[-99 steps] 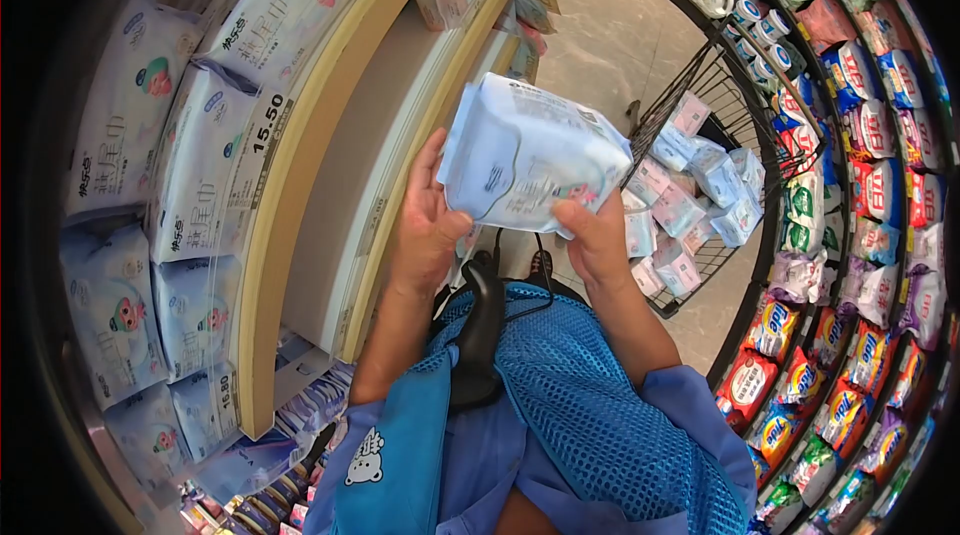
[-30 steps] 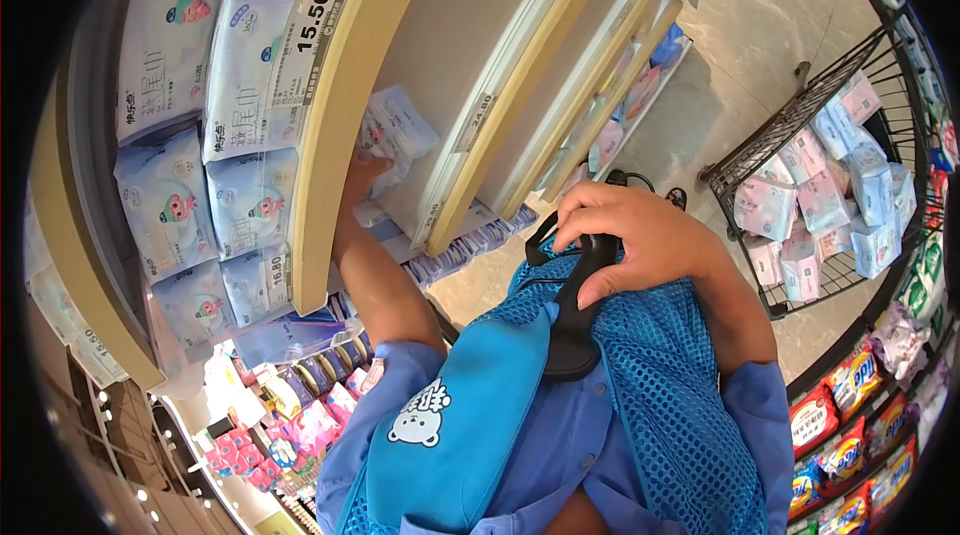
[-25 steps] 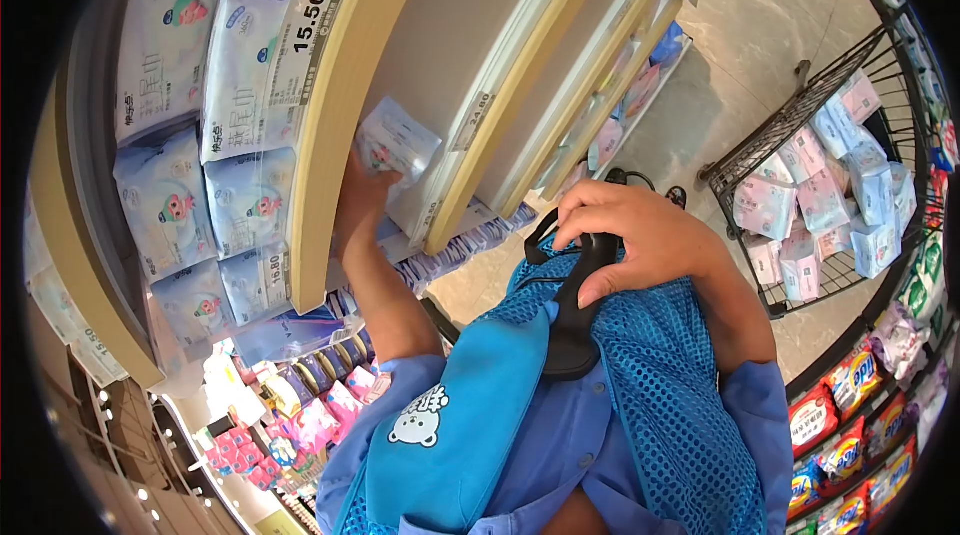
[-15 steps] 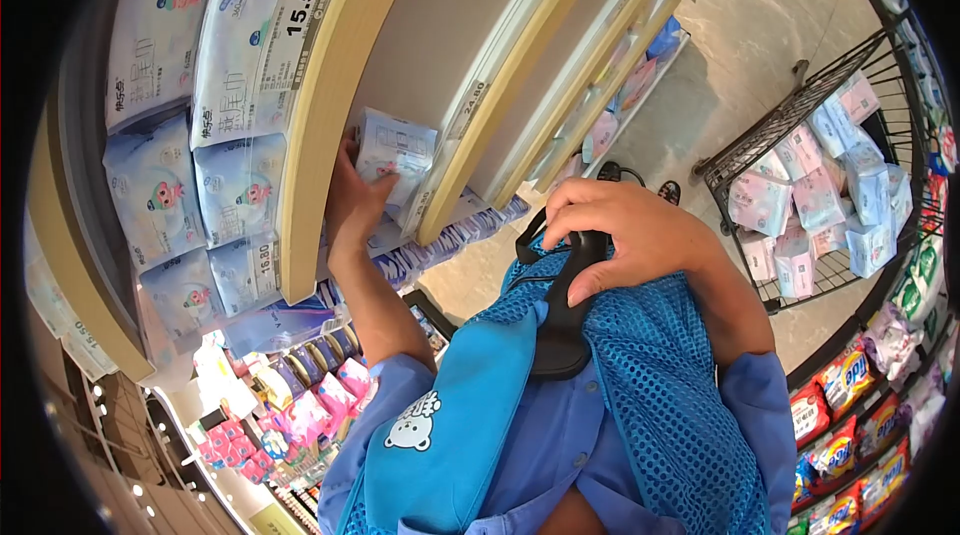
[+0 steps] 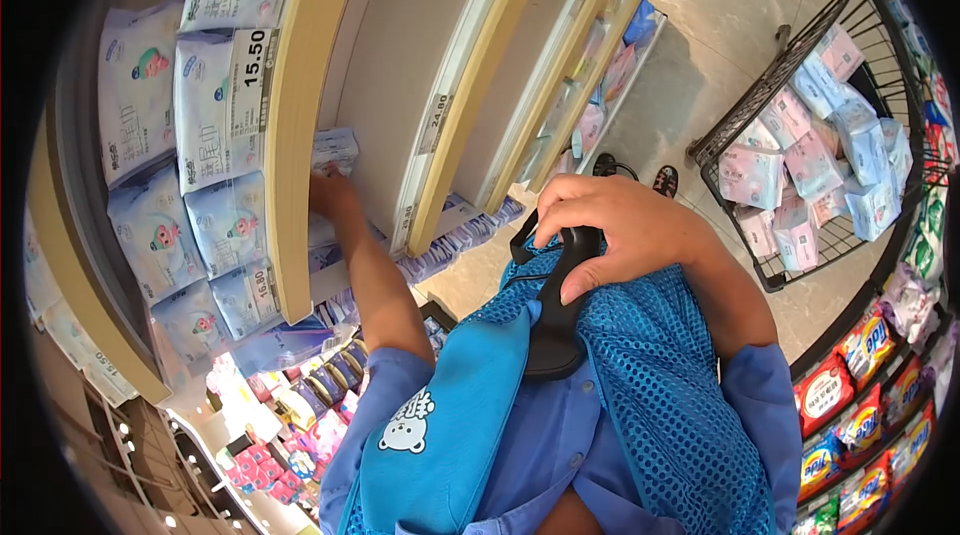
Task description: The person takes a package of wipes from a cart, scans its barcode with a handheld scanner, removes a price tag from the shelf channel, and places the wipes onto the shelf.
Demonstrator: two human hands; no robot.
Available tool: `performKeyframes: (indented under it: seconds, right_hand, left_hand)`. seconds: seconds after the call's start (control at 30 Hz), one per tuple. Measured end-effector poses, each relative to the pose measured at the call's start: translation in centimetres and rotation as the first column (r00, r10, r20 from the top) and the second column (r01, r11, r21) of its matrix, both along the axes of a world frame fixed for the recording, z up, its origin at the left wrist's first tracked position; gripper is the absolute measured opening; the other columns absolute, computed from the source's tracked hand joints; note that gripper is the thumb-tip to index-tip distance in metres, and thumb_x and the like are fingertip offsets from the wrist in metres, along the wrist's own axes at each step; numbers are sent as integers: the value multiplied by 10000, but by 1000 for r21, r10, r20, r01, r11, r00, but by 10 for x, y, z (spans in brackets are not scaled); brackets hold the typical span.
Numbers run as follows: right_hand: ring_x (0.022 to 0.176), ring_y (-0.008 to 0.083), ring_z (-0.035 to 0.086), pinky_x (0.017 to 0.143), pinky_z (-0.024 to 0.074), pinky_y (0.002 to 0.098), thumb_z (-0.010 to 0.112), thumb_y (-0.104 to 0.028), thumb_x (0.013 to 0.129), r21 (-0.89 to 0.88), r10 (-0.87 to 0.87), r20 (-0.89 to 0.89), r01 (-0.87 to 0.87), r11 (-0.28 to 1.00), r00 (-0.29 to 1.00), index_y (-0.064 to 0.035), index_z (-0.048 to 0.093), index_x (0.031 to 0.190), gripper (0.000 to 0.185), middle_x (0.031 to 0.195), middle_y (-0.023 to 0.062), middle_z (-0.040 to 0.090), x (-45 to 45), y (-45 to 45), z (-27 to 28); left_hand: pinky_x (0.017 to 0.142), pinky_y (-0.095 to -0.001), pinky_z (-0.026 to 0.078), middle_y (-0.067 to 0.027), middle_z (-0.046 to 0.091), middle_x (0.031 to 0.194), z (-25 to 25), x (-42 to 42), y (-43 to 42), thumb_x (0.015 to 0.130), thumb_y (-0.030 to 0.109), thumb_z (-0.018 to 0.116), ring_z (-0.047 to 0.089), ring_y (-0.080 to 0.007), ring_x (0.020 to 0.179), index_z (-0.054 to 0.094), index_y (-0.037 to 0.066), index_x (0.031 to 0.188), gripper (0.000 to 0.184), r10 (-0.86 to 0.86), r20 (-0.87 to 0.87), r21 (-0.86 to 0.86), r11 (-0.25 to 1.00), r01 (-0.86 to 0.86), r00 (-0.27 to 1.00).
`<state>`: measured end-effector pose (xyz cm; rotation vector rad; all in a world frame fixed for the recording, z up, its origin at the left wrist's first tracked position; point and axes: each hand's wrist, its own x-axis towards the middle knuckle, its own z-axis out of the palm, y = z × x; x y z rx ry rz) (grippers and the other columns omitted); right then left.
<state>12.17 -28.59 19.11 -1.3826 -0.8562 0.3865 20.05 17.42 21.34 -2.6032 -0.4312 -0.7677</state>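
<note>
My left hand (image 5: 328, 197) reaches between two shelf boards, against a pale blue and white soft pack (image 5: 336, 150). It seems closed on the near end of the pack, though a board edge hides most of the fingers. At my chest, my right hand (image 5: 620, 230) is wrapped round the top of a black handle (image 5: 560, 310), thumb on its front. The handle lies over a blue mesh vest (image 5: 660, 365) with a white bear print on its plain panel.
Pale blue packs (image 5: 215, 100) fill the shelf at left, beside a yellow-edged board (image 5: 310, 125) and a 15.50 price tag (image 5: 250, 80). A black wire cart (image 5: 790, 85) with pink and blue packs stands at right. Bagged detergent (image 5: 865, 340) lines the lower right.
My left hand and the pack have moved deeper into the shelf, the hand now partly behind the board. My right hand keeps hold of the handle. The view has shifted slightly.
</note>
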Motion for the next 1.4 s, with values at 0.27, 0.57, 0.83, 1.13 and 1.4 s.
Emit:
performKeyframes:
  seconds: [0.27, 0.57, 0.83, 1.13, 1.4]
  right_hand:
    - [997, 299, 626, 834, 510, 376, 815, -500, 699, 21, -30, 26, 30, 999, 999, -72, 666, 1062, 581, 1098, 101, 615, -5, -12, -7]
    - [1121, 337, 582, 946, 467, 410, 771, -586, 708, 80, -74, 16, 73, 994, 997, -43, 637, 1154, 715, 1181, 135, 609, 0, -13, -14]
    - [1134, 362, 569, 961, 450, 430, 767, -550, 740, 69, -203, 63, 199, 978, 977, -20, 597, 1239, 748, 1217, 180, 594, -2, -18, -20]
    - [1083, 337, 579, 933, 449, 429, 716, -583, 785, 16, -421, -19, 422, 907, 907, -70, 618, 1140, 631, 1135, 119, 634, -16, -44, -30]
    - [1090, 298, 605, 933, 469, 376, 769, -318, 803, -322, -826, -36, 776, 543, 563, -92, 655, 1103, 392, 1084, 127, 664, -48, -100, -89]
  left_hand:
    - [976, -522, 394, -235, 579, 1211, -12, 14, 23, 653, 163, 795, 520, -430, 1158, 531, 4, 1245, 667, -15, 27, 139, 990, 12, 1000]
    - [1166, -545, 206, -207, 443, 1454, -4, -45, -121, 787, 182, 693, 331, -388, 1409, 481, 52, 1391, 654, -561, -28, -223, 810, 542, 827]
    - [1157, -454, 266, -163, 466, 1463, 1, -66, -238, 835, 91, 683, 372, -358, 1402, 559, 57, 1331, 513, -823, -11, -802, 346, 486, 568]
    - [1148, -493, 286, -229, 406, 1476, -6, -75, -270, 920, 428, 605, 382, -346, 1389, 501, -9, 1363, 631, -861, 329, -883, -426, -196, 388]
    - [1129, -466, 305, -243, 445, 1446, -5, -88, -281, 856, 562, 643, 435, -341, 1345, 473, -23, 1392, 811, -904, 273, -841, -390, -375, 329]
